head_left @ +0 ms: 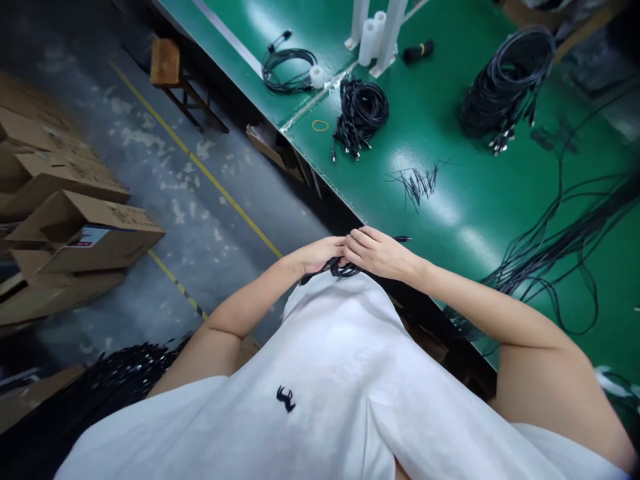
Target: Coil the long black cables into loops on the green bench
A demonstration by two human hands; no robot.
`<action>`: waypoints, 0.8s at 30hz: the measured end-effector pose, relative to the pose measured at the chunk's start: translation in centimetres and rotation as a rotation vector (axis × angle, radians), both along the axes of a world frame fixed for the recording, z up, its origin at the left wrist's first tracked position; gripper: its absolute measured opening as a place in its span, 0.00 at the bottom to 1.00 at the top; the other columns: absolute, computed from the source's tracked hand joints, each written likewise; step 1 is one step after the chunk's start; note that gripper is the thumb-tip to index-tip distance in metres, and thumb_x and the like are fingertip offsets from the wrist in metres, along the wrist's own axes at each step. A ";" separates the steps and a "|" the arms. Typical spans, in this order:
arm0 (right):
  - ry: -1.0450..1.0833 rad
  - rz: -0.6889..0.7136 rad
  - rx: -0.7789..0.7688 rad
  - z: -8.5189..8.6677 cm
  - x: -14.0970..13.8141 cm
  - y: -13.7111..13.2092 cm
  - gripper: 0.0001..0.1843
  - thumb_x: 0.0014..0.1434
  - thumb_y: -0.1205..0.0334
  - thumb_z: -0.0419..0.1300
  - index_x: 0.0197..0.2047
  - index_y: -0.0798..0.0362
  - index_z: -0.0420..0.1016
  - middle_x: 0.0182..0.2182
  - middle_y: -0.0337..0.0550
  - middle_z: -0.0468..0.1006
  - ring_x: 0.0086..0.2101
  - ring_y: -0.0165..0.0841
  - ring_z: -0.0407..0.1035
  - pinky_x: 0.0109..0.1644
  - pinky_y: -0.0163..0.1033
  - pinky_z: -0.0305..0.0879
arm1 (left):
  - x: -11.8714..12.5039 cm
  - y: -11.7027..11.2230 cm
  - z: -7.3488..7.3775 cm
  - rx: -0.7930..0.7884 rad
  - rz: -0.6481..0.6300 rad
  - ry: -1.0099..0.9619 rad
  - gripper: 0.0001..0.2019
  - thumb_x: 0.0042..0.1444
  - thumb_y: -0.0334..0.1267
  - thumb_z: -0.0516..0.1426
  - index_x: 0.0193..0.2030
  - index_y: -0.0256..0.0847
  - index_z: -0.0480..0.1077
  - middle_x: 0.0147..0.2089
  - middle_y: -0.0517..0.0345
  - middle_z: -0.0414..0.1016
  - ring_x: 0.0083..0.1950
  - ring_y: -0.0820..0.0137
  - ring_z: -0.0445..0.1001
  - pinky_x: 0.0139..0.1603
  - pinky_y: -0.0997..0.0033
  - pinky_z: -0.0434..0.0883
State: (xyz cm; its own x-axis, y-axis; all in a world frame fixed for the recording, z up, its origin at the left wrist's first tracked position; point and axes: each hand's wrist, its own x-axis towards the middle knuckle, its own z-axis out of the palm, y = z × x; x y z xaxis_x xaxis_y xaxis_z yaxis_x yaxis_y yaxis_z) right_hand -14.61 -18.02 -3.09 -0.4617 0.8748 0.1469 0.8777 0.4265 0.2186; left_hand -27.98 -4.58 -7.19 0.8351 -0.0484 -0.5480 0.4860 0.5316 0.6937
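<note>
My left hand (320, 253) and my right hand (377, 252) meet close to my chest at the edge of the green table (450, 207). Both have their fingers curled round a small black coiled cable (344, 269) held between them. One cable end (403, 239) sticks out to the right past my right hand's fingers. My white shirt hides the lower part of the coil.
On the table lie a black cable bundle (361, 113), a larger coil (505, 80), a coil with a tape roll (290, 70), loose black ties (417, 181), a rubber band (320, 125) and long cables (565, 240). Cardboard boxes (75, 227) and a stool (173, 70) stand on the floor.
</note>
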 end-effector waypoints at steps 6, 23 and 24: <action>-0.234 0.064 -0.154 2.8 0.1 1.7 0.21 0.67 0.73 0.41 0.50 0.64 0.73 0.43 0.56 0.72 0.43 0.40 0.63 0.45 0.44 0.58 | 0.7 1.0 0.9 -0.054 0.021 0.013 0.06 0.49 0.29 0.60 0.26 0.34 0.65 0.21 0.62 0.64 0.23 0.78 0.62 0.28 0.76 0.62; -0.007 -0.505 -0.646 2.0 -1.4 2.5 0.15 0.60 0.73 0.47 0.39 0.64 0.75 0.33 0.57 0.77 0.34 0.41 0.72 0.30 0.39 0.52 | 1.6 -3.4 -1.8 0.353 0.128 -0.078 0.30 0.57 0.27 0.51 0.68 0.38 0.59 0.30 0.62 0.70 0.33 0.73 0.66 0.41 0.69 0.65; 0.056 -0.568 -0.656 2.0 -0.8 2.7 0.15 0.61 0.71 0.48 0.41 0.64 0.76 0.34 0.58 0.78 0.35 0.41 0.72 0.30 0.39 0.53 | 1.8 -3.4 -1.9 0.363 0.157 -0.100 0.30 0.56 0.27 0.50 0.67 0.38 0.59 0.33 0.60 0.72 0.35 0.72 0.68 0.45 0.68 0.66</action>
State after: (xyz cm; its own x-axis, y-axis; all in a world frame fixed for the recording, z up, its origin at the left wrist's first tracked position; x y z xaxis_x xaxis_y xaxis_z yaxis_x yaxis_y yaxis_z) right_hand -15.43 -15.29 -1.13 0.0632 0.8865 -0.4585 0.9980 -0.0545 0.0322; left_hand -26.15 -7.95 -9.13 0.8667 0.2658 -0.4221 0.3392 0.3063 0.8895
